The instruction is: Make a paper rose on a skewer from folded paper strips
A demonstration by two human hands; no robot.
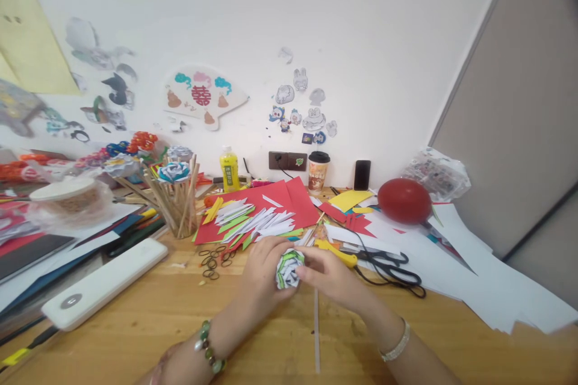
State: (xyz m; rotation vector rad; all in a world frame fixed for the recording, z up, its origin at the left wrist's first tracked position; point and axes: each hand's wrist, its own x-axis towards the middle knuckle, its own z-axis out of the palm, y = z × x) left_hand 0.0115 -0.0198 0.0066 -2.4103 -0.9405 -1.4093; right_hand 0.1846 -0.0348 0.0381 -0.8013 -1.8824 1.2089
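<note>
A white and green paper flower [289,269] is held between my two hands, just above the wooden table [253,337]. My left hand [262,274] wraps round its left side and is closed on it. From the right, my right hand [332,277] pinches the flower's edge with thumb and fingers. Beyond my hands lie many white and green folded paper strips [257,219] on red paper sheets [298,198]. A narrow pale strip [316,331] lies on the table below my hands.
Black scissors [392,267] and a yellow-handled tool [336,252] with a cord lie to the right. Left are black rubber bands [212,261], a white oblong device [106,283] and a jar of sticks [180,210]. A bottle [229,171], cup [318,173] and red balloon [404,201] stand behind.
</note>
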